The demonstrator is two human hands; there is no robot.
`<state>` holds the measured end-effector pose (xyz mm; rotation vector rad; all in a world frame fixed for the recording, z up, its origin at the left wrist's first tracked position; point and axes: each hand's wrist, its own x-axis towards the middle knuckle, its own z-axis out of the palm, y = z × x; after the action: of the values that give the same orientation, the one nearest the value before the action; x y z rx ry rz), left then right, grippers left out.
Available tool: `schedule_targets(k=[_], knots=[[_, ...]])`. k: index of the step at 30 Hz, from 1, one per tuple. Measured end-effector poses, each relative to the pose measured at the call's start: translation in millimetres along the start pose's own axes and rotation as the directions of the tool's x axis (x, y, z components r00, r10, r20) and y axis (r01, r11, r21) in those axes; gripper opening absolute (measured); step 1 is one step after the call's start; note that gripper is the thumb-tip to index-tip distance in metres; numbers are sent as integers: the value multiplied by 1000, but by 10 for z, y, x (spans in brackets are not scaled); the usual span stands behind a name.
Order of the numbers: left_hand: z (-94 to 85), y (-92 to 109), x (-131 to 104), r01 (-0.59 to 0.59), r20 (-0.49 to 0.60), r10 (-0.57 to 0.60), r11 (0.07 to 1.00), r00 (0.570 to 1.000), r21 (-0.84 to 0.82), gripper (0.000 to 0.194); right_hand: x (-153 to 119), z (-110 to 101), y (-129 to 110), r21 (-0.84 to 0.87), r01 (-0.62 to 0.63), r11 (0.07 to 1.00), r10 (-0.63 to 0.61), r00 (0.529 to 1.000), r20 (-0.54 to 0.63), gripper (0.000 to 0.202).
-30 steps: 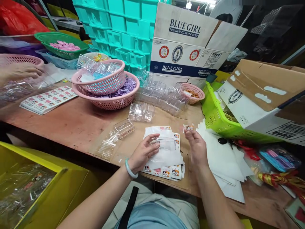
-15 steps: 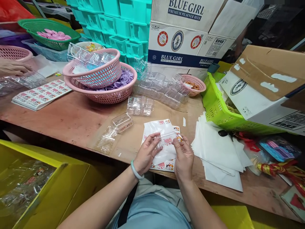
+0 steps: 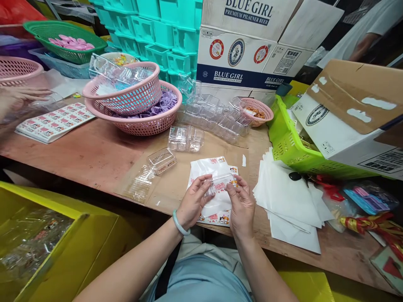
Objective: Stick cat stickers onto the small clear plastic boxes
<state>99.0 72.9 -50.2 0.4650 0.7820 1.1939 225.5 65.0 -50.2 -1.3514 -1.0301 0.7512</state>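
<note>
Between my two hands is a small clear plastic box (image 3: 219,184) with a red and orange cartoon sticker on it. My left hand (image 3: 195,201) grips its left end with thumb and fingers. At the right end, my right hand (image 3: 242,203) pinches the box, its thumb near the sticker's edge. Beneath the box lie white sticker sheets (image 3: 214,219) with cat prints. Left of them, another clear box (image 3: 162,161) with a sticker rests on the cardboard. A clear divided box (image 3: 185,139) lies farther back.
Pink baskets (image 3: 138,126) stand behind, beside piled clear boxes (image 3: 214,115). White sheets (image 3: 283,197) and a green basket (image 3: 289,142) are at right. Another person's hand (image 3: 19,98) is at far left, by a sticker stack (image 3: 53,123). A yellow bin (image 3: 94,247) stands lower left.
My right thumb and fingers have shifted slightly on the box, and the sticker's orange cartoon shows more. The other person's hand has moved at far left. Someone's arm and pale sleeve have appeared at upper right.
</note>
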Motion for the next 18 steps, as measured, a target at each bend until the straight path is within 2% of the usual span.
schedule_targets(k=[6,9,12,15,16,18], knots=[[11,5,-22,4,-1,-4,1000,1000,10,29,6,-7,21,-25,20,999,-20,1000,-1,21],[60,23,-43,8,-17,-7,999,1000,40,35,0,-10,44,-65,47,997,-47,999,-3,21],[116,30,-46,-2,-30,4,997,1000,72,43,-9,-16,60,-174,170,970,-174,985,-6,24],[145,20,-32,-34,-60,40,995,997,96,43,1,-32,79,-299,296,907,-319,947,-27,19],[148,16,-27,-42,-68,49,994,996,105,43,12,-40,82,-292,291,911,-321,945,-59,26],[149,12,-25,-63,-60,71,990,996,125,42,47,-56,69,-200,205,958,-226,970,-91,55]])
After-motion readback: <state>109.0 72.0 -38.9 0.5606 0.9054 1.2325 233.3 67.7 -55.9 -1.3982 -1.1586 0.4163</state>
